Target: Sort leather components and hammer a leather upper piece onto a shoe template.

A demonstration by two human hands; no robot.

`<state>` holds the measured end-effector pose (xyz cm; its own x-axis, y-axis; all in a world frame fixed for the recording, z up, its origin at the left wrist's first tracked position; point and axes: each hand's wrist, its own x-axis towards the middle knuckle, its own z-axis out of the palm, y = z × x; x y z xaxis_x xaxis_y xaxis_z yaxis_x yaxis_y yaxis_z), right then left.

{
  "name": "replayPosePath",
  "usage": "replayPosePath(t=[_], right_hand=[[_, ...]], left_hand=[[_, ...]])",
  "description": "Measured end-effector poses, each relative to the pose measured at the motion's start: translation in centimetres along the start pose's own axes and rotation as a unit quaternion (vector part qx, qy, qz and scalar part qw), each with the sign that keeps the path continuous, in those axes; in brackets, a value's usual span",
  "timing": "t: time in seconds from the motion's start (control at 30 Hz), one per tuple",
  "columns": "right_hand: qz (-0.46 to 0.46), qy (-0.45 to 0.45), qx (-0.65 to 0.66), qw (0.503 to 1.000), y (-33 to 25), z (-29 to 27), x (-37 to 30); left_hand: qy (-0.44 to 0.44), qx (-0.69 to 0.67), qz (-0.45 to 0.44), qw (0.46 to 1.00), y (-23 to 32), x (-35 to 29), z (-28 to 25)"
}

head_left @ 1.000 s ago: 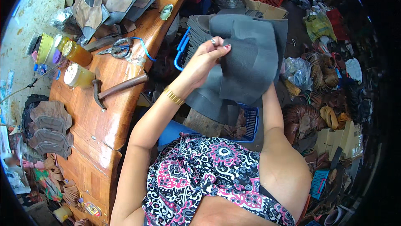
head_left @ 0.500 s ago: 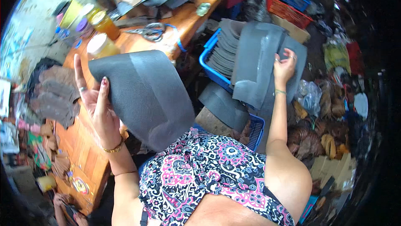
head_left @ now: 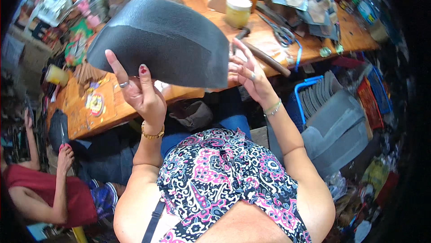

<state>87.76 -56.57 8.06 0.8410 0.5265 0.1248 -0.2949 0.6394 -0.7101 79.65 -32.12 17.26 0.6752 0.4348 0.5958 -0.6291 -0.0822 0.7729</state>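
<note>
The dark grey sheet (head_left: 166, 41) has come up over the bench — left hand (head_left: 139, 92) pinching its lower edge, right hand (head_left: 249, 74) now open-fingered at its right corner, its stack left behind.

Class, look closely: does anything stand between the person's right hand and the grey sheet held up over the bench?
Nothing visible does. The right hand already touches the grey sheet at its right edge, while the left hand grips its lower edge.
</note>
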Motion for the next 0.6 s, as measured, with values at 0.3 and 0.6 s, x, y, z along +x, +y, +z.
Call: replayPosePath(t=[0.3,0.6], right_hand=[[-0.069,0.098,-0.454,0.883,1.5,0.5,6.1],[-0.082,0.064,-0.638,0.763,6.1,11.2,11.3]], left_hand=[[-0.120,0.127,-0.295,0.939,-3.9,-6.5,-11.9],[-0.114,0.533,-0.122,0.829,3.3,-1.8,-25.9]])
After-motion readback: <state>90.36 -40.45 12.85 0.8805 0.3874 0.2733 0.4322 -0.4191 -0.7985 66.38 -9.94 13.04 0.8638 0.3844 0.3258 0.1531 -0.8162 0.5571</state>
